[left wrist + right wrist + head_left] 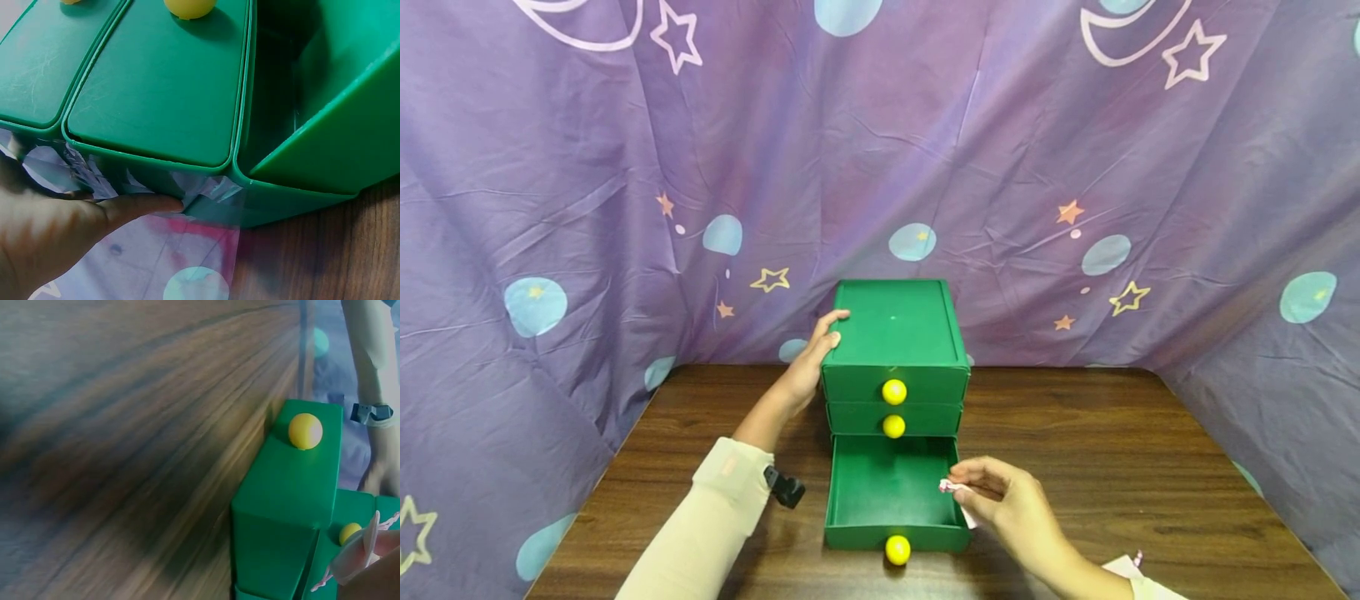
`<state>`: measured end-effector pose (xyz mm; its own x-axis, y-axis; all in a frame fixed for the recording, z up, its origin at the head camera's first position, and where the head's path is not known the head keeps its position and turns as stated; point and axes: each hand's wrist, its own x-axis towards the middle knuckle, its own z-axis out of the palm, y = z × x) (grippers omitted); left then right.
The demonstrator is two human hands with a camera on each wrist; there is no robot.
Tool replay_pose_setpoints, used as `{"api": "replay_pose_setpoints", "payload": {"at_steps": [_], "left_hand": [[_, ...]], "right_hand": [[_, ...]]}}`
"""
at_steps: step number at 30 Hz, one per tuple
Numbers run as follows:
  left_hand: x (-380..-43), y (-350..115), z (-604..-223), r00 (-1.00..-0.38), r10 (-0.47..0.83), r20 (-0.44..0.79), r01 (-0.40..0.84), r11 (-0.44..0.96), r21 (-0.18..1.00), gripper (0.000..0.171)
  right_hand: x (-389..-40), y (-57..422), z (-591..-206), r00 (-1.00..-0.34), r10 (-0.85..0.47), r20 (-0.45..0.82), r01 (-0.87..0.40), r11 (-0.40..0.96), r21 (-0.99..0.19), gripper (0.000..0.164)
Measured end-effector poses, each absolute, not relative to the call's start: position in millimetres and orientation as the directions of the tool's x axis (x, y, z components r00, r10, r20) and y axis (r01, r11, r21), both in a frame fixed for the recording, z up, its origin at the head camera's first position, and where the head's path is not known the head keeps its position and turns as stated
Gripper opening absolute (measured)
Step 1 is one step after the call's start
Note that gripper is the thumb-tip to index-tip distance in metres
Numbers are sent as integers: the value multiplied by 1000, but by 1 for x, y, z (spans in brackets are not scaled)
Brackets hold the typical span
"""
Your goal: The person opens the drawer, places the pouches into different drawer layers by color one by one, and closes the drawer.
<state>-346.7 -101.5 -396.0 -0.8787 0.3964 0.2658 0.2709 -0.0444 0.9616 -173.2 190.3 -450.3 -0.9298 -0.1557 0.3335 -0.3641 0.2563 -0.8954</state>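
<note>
A green drawer unit (895, 325) with round yellow knobs stands on the table. Its bottom drawer (887, 487) is pulled out, and no contents show in it. My left hand (808, 367) rests against the unit's left side, fingertips at the top edge; in the left wrist view the thumb (144, 205) lies straight along that side. Over the right wall of the drawer, my right hand (1011, 508) pinches a small pale pink piece with twisted pink-and-white cords (356, 556). Its exact kind is unclear, since the fingers cover part of it.
Another pale piece with a twisted pink cord (1123, 567) lies on the wooden table (1112, 467) beside the right forearm, partly hidden by it. A purple curtain (1000, 167) with stars and moons hangs behind and around. Both upper drawers (850, 385) are closed.
</note>
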Motion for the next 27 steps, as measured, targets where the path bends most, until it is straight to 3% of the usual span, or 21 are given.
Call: {"api": "replay_pose_setpoints", "payload": {"at_steps": [16,27], "left_hand": [[-347,-101,-395,-878,395,272,280,-40,959,53],[-346,-101,-396,-884,392,256,258,-47,965,53]], "right_hand": [[-192,159,-450,-960,-167,223,-252,177,-951,27],[-205,136,-456,-957,-181,227,-257,171,-951,27]]}}
